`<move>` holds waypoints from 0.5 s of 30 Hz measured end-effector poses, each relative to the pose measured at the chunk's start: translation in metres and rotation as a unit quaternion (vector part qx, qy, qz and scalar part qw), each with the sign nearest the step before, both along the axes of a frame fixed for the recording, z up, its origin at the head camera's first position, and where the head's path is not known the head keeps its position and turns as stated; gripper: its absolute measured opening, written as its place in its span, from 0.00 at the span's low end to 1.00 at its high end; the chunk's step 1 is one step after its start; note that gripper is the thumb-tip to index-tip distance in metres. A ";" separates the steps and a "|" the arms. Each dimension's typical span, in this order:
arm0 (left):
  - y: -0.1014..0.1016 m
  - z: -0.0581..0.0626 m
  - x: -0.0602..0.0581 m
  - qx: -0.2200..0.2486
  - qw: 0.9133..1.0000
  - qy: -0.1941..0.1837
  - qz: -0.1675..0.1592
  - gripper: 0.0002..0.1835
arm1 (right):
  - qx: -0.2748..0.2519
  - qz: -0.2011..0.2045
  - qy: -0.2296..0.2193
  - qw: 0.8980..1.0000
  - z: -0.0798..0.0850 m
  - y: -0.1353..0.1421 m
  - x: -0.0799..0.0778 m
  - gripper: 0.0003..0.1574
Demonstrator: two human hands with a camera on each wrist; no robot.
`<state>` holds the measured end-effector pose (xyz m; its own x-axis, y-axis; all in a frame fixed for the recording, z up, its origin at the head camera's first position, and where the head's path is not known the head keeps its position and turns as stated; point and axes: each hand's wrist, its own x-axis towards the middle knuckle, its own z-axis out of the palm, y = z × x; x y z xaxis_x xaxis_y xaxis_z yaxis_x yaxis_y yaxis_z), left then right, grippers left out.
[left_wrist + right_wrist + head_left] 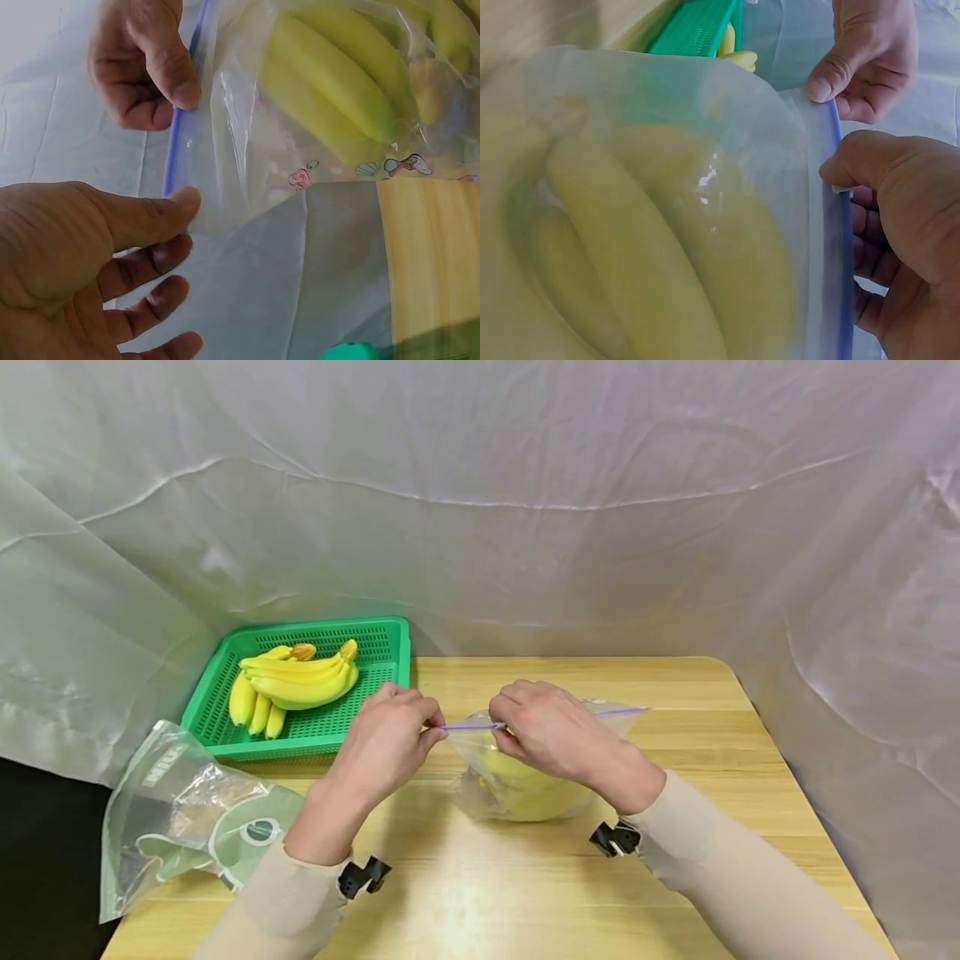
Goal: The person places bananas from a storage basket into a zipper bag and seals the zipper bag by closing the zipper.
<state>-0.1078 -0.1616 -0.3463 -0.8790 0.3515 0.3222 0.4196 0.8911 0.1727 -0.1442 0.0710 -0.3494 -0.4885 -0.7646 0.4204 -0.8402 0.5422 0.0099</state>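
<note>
A clear zipper bag (465, 793) with a purple seal strip (174, 154) stands over the wooden table, a bunch of yellow bananas (337, 75) inside it. My left hand (386, 739) pinches the left end of the seal between thumb and index finger, its other fingers spread apart in the left wrist view. Further along the same strip, my right hand (551, 727) grips the seal with thumb and curled fingers. A small white slider (841, 189) shows under the right thumb. Small printed pictures (300, 178) run along one side of the bag.
At the back left, a green basket (402, 652) holds more bananas (300, 681). A clear and pale green plastic package (180, 793) lies by the left forearm, over the table's left edge. Grey sheeting (480, 552) hangs around the wooden table (480, 893).
</note>
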 end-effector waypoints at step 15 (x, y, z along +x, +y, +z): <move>0.007 0.002 0.000 -0.067 0.995 0.057 -0.043 0.05 | 0.028 -0.008 0.020 0.999 0.001 0.002 -0.002 0.09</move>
